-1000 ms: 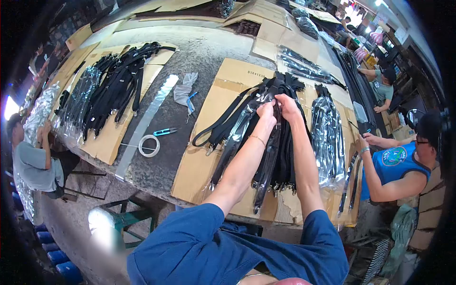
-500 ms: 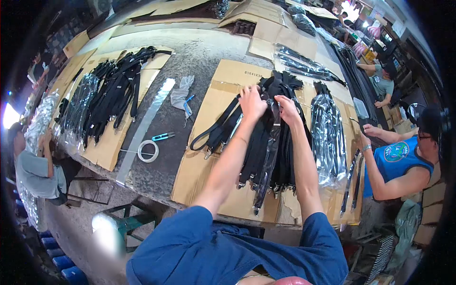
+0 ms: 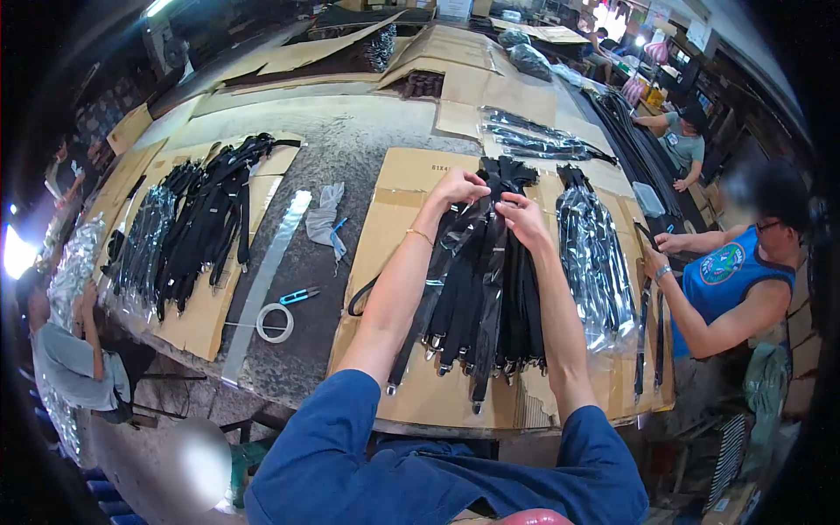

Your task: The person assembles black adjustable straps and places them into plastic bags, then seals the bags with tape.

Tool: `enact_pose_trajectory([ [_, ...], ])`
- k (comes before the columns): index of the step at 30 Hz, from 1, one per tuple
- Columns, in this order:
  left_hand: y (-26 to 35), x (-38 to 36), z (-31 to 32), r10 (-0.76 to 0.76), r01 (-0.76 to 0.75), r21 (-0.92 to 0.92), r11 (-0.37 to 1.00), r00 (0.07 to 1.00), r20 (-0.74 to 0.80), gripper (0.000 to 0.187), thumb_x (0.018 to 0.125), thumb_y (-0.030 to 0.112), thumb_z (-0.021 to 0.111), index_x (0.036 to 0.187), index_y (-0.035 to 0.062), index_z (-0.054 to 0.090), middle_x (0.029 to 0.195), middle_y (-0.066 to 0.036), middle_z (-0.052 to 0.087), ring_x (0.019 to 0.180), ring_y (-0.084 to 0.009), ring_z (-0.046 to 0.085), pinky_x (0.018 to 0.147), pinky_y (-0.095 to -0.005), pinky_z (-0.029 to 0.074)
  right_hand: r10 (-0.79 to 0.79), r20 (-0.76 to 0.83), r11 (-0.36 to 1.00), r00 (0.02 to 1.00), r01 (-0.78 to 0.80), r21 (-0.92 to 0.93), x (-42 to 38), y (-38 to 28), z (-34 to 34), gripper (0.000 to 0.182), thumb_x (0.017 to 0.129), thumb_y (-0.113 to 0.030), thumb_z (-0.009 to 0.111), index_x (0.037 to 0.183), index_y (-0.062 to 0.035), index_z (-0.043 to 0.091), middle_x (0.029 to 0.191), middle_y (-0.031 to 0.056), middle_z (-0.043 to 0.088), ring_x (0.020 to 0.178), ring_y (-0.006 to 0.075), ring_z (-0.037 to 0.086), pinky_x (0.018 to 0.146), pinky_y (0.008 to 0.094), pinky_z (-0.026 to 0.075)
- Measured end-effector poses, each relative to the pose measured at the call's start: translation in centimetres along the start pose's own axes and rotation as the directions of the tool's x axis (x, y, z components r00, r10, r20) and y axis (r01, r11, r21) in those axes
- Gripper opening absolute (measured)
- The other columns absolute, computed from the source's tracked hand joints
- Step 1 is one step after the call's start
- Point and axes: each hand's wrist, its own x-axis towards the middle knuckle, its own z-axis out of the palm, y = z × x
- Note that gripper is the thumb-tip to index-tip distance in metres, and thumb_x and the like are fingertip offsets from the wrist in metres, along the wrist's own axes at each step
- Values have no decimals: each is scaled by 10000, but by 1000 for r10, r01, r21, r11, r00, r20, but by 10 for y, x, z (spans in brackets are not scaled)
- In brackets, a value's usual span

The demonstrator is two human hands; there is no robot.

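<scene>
My left hand (image 3: 459, 187) is closed in a pinch at the upper end of a pair of black suspenders (image 3: 422, 319) in a clear sleeve, which slants down beside my left forearm. Just to the right, my right hand (image 3: 522, 217) has thumb and fingers closed at the top of another sleeved pair of suspenders (image 3: 488, 324). Both lie over a pile of black suspenders (image 3: 520, 306) with metal clips at the near ends. The exact grip points are partly covered by my fingers. Under the pile is a cardboard sheet (image 3: 385, 210).
Bagged suspenders (image 3: 595, 262) lie on the right. Left are a tape roll (image 3: 275, 323), blue thread snips (image 3: 300, 296), a grey cloth (image 3: 325, 219) and another suspender pile (image 3: 206, 219). A co-worker (image 3: 731, 271) handles a strap at the right; another person (image 3: 74, 341) sits left.
My head view has shifted. A sleeved pair of suspenders now slants from my left hand, over where a looped strap lay more exposed. Both hands stay at the pile's upper end.
</scene>
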Motion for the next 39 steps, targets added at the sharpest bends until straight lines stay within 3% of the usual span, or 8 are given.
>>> enact_pose_trajectory([
  [3,25,-10,2,10,-10,-34,999,1000,0,208,731,98,759,876,-6,652,716,-42,630,614,-107,574,569,-230,477,-67,9,996,998,66,51,-11,-24,7,424,798,-3,681,1174,88,509,996,133,644,884,181,635,761,297,501],
  [7,106,-48,9,278,-281,90,956,960,37,198,710,127,767,833,13,662,713,-40,645,615,-83,567,556,-225,454,-248,-63,964,967,240,-112,-45,-89,34,374,778,-17,710,1112,87,578,972,132,665,834,155,645,719,260,529],
  [10,159,-66,16,415,-416,187,890,909,50,198,704,153,766,840,34,686,717,-15,652,611,-61,541,530,-202,394,-333,-4,943,943,334,13,-70,-133,45,270,781,18,694,1041,64,637,966,110,670,806,146,647,711,261,535],
  [21,227,-99,64,539,-548,37,835,830,141,224,669,45,779,845,-28,660,740,-62,645,635,-112,600,591,-228,463,-509,121,860,852,498,108,-128,-192,22,129,790,26,683,892,16,605,891,90,670,766,120,631,697,230,503],
  [31,235,-87,123,740,-709,286,645,672,-2,247,653,134,821,754,3,638,743,-19,611,701,-70,565,616,-210,448,-712,-52,664,700,648,-373,-160,-211,5,162,768,-29,732,822,-14,580,788,77,675,687,76,606,597,197,476],
  [35,229,-83,136,773,-774,99,625,632,61,412,748,165,770,1062,-24,582,982,-81,634,933,-137,602,795,-262,490,-703,17,672,711,672,-311,-164,-231,-29,138,775,-61,732,845,-23,620,774,45,665,662,70,613,577,190,475],
  [37,201,-72,125,668,-686,182,705,728,154,501,825,273,694,1191,-20,517,1093,-117,613,1047,-170,571,879,-284,459,-662,92,720,744,666,-198,-166,-254,-46,135,798,-88,718,873,-22,628,815,51,667,667,78,620,571,188,476],
  [39,136,-42,113,433,-376,-214,902,791,432,735,868,512,558,1359,-3,372,1288,-162,510,1201,-225,488,1001,-345,395,-573,152,765,805,592,-252,-137,-278,-99,242,847,-86,657,1066,-18,582,948,44,672,816,65,646,663,179,520],
])
